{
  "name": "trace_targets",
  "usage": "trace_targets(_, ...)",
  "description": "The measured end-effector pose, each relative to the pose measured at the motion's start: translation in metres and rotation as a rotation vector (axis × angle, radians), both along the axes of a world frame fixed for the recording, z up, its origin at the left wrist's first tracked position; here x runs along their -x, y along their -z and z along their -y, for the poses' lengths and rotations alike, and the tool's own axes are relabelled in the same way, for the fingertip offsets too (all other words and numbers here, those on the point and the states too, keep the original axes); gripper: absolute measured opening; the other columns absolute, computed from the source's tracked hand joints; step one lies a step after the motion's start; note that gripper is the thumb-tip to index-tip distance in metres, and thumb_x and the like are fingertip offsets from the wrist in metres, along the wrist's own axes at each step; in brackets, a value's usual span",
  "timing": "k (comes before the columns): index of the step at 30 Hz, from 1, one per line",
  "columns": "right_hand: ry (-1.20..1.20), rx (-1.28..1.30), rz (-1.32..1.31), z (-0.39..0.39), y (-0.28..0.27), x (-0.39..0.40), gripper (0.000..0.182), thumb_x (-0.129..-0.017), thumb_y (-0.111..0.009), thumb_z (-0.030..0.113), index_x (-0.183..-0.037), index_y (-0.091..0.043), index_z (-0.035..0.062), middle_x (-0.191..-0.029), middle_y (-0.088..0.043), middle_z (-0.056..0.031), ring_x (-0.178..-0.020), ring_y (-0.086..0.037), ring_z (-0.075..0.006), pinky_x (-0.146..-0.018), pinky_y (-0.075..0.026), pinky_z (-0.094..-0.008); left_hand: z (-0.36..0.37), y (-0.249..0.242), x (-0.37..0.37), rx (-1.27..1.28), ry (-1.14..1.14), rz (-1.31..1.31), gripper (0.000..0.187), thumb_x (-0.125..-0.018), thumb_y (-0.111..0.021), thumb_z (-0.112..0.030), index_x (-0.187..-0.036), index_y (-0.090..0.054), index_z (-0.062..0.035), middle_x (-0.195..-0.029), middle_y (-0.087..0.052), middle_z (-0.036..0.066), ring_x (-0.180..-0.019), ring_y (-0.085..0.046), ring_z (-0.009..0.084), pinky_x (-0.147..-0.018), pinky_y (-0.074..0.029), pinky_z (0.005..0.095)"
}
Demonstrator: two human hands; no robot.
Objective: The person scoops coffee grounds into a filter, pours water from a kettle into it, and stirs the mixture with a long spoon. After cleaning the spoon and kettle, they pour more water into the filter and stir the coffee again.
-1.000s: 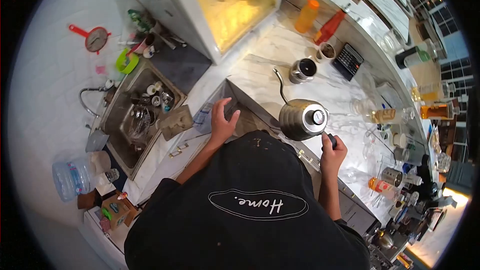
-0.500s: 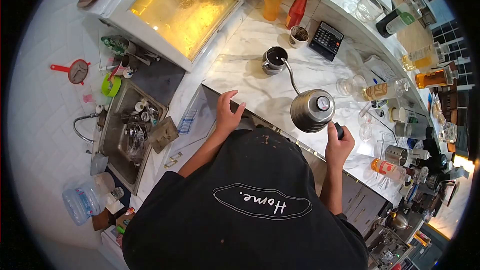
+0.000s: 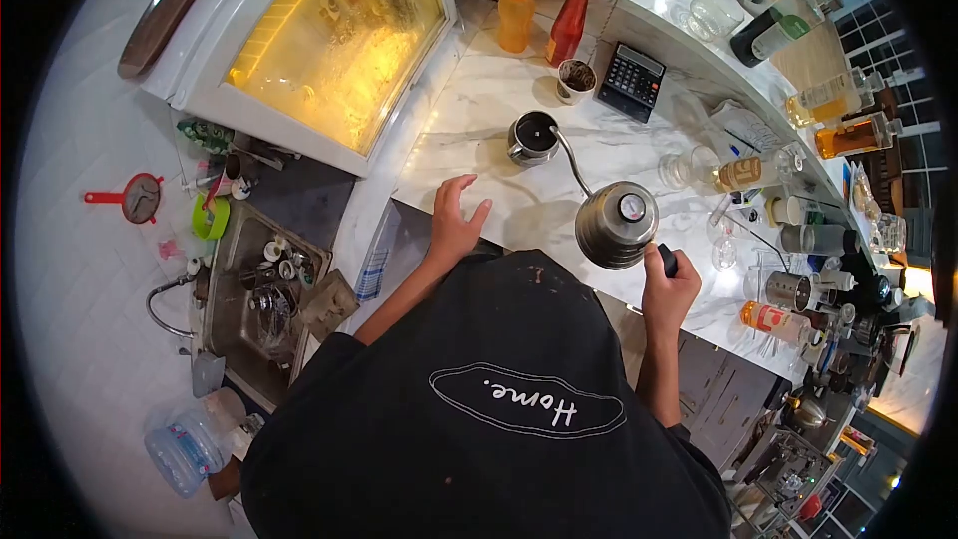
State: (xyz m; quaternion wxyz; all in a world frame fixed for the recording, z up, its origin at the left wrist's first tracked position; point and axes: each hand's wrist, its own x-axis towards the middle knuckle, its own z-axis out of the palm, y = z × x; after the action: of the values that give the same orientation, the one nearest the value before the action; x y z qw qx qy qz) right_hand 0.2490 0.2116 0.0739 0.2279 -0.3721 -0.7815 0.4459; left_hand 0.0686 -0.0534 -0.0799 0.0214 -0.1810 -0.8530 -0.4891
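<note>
My right hand [image 3: 671, 284] is wrapped round the black handle of a steel gooseneck kettle [image 3: 616, 227] with a dial in its lid. The kettle's thin spout reaches toward a steel mug [image 3: 534, 138] on the marble counter, its tip at the mug's right rim. Dark contents show inside the mug. Whether water flows from the spout I cannot make out. My left hand [image 3: 457, 222] hovers by the counter's front edge, below the mug, empty, with thumb and fingers apart.
Behind the mug stand a white cup of dark grounds [image 3: 576, 83], a calculator [image 3: 632, 82], a red sauce bottle [image 3: 571, 20] and an orange bottle [image 3: 515, 17]. Glassware and several bottles crowd the right side. A lit display case [image 3: 344, 45] and a sink [image 3: 225, 339] are at left.
The view has shifted slightly, moving the counter things a little left. My right hand still holds the kettle with its spout at the mug. My left hand stays open in nearly the same place.
</note>
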Motion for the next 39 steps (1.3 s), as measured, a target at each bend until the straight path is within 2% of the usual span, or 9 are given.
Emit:
trace_targets(5,0.045,-0.005,0.012,0.008,-0.003,0.003,0.037,-0.09,-0.078,0.019,-0.068,-0.056,-0.0023,-0.059,-0.047,0.0036,-0.058,-0.04,-0.0054,-0.051,-0.033,-0.028,-0.009,-0.008,0.025,-0.04,0.072,0.006,0.048,-0.087,-0.078,-0.017,-0.129,-0.06,-0.0034,-0.122,-0.062,0.016,-0.117,-0.06,0.0323,-0.104,-0.047,0.0428)
trace_targets(8,0.066,0.028,0.023,0.015,-0.004,0.003,0.037,-0.092,-0.078,0.018,-0.069,-0.055,0.0005,-0.062,-0.045,0.0062,-0.06,-0.038,-0.0049,-0.052,-0.03,-0.0274,-0.015,-0.016,0.035,-0.06,0.091,0.043,0.049,-0.087,-0.078,-0.016,-0.13,-0.059,-0.003,-0.121,-0.062,0.016,-0.116,-0.061,0.0314,-0.103,-0.048,0.042)
trace_targets(11,0.106,0.014,0.037,0.019,0.002,0.001,0.038,-0.089,-0.079,0.02,-0.069,-0.057,-0.0032,-0.058,-0.047,0.0026,-0.058,-0.04,-0.0057,-0.051,-0.033,-0.0285,-0.022,-0.018,0.046,-0.078,0.123,0.045,0.05,-0.087,-0.078,-0.015,-0.131,-0.058,-0.0027,-0.12,-0.063,0.016,-0.115,-0.062,0.0307,-0.101,-0.049,0.0416)
trace_targets(14,0.118,0.008,0.059,0.027,0.002,-0.001,0.037,-0.089,-0.079,0.02,-0.069,-0.058,-0.0037,-0.058,-0.047,0.0024,-0.058,-0.04,-0.0061,-0.051,-0.033,-0.0288,-0.026,-0.016,0.057,-0.059,0.173,0.033,0.052,-0.09,-0.078,-0.017,-0.135,-0.055,-0.0065,-0.126,-0.065,0.013,-0.119,-0.063,0.0274,-0.098,-0.05,0.0449)
trace_targets(23,0.18,-0.051,0.106,0.043,0.009,0.0,0.042,-0.087,-0.082,0.023,-0.067,-0.055,-0.0037,-0.056,-0.045,-0.0019,-0.058,-0.038,-0.0084,-0.051,-0.034,-0.0316,-0.048,-0.019,0.073,-0.142,0.246,0.093,0.048,-0.09,-0.076,-0.017,-0.134,-0.057,-0.0063,-0.104,-0.071,0.008,-0.102,-0.067,0.0214,-0.094,-0.05,0.0395)
trace_targets(29,0.196,-0.077,0.097,0.048,0.009,0.004,0.043,-0.086,-0.082,0.023,-0.067,-0.054,-0.0038,-0.055,-0.045,-0.0046,-0.057,-0.039,-0.01,-0.05,-0.034,-0.0329,-0.053,-0.02,0.079,-0.128,0.266,0.133,0.037,-0.09,-0.076,-0.016,-0.123,-0.065,-0.0048,-0.094,-0.071,0.007,-0.092,-0.068,0.0184,-0.088,-0.052,0.037)
trace_targets(32,0.167,-0.148,0.102,0.046,0.011,0.005,0.039,-0.089,-0.08,0.019,-0.068,-0.054,-0.0019,-0.058,-0.042,0.0038,-0.059,-0.037,-0.0058,-0.05,-0.03,-0.0287,-0.056,-0.018,0.082,-0.144,0.256,0.134,0.03,-0.09,-0.077,-0.016,-0.117,-0.068,-0.0037,-0.089,-0.071,0.007,-0.085,-0.067,0.017,-0.085,-0.053,0.0347)
trace_targets(39,0.125,-0.235,0.095,0.04,0.007,0.01,0.039,-0.088,-0.08,0.018,-0.068,-0.054,-0.0025,-0.058,-0.043,0.0031,-0.058,-0.037,-0.006,-0.05,-0.03,-0.0287,-0.056,-0.018,0.086,-0.155,0.295,0.138,0.017,-0.091,-0.077,-0.015,-0.099,-0.071,-0.0002,-0.083,-0.07,0.008,-0.077,-0.066,0.0164,-0.075,-0.053,0.0319)
